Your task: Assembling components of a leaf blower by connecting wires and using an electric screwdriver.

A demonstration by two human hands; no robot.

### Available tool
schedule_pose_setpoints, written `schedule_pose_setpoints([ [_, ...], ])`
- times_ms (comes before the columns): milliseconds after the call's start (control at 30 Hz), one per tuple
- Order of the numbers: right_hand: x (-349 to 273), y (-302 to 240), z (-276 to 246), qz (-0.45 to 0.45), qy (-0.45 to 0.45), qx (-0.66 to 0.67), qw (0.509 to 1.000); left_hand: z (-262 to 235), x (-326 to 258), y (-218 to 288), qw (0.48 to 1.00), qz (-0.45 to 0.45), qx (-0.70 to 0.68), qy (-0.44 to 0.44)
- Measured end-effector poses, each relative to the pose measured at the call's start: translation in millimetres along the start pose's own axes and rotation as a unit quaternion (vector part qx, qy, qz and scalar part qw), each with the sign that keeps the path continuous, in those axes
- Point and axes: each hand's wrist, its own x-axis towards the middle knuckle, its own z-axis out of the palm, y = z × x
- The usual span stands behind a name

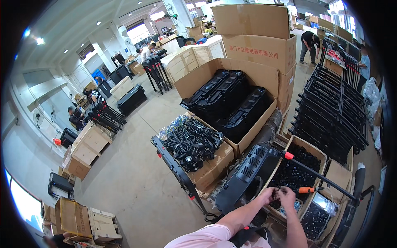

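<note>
Factory hall, grey concrete floor point(132, 182) | two stacked cartons point(256, 37) | both hands' grip, left hand point(266, 195), right hand point(287, 197): pinching one small part

Cable bundles point(191, 141) on carton point(213, 167), seemingly left of hands point(278, 195)

Both bare forearms rise from the lower edge, right of centre, and converge. The left arm, in a short pink sleeve, angles up and to the right from the near left. The right forearm runs almost straight up. The left hand point(268, 194) and right hand point(286, 196) meet, nearly touching, fingers curled inward as if pinching something small.
</note>
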Motion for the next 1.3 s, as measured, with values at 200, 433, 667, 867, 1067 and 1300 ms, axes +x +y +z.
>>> schedule_pose_setpoints([
  [200, -19, 122, -49, 0.367, 0.133, 0.374, 0.842, 13, -37, 6, 0.994, -0.016, 0.073, -0.080],
  [433, 7, 155, -43, 0.294, 0.277, 0.392, 0.827, 9, -81, 1, 0.981, -0.011, 0.142, -0.132],
  [667, 46, 185, -35, 0.248, 0.400, 0.226, 0.853, 11, -132, -9, 0.973, 0.001, 0.210, -0.093],
  [867, 68, 154, -18, 0.200, 0.286, 0.097, 0.932, -13, -154, -9, 0.986, 0.026, 0.156, -0.059],
  [1067, 70, 160, -5, 0.086, 0.171, 0.050, 0.980, -13, -176, -1, 0.990, 0.039, 0.133, -0.026],
  [1300, 36, 91, -46, 0.097, 0.164, 0.022, 0.981, -14, -185, -1, 0.994, 0.100, 0.053, -0.004],
])
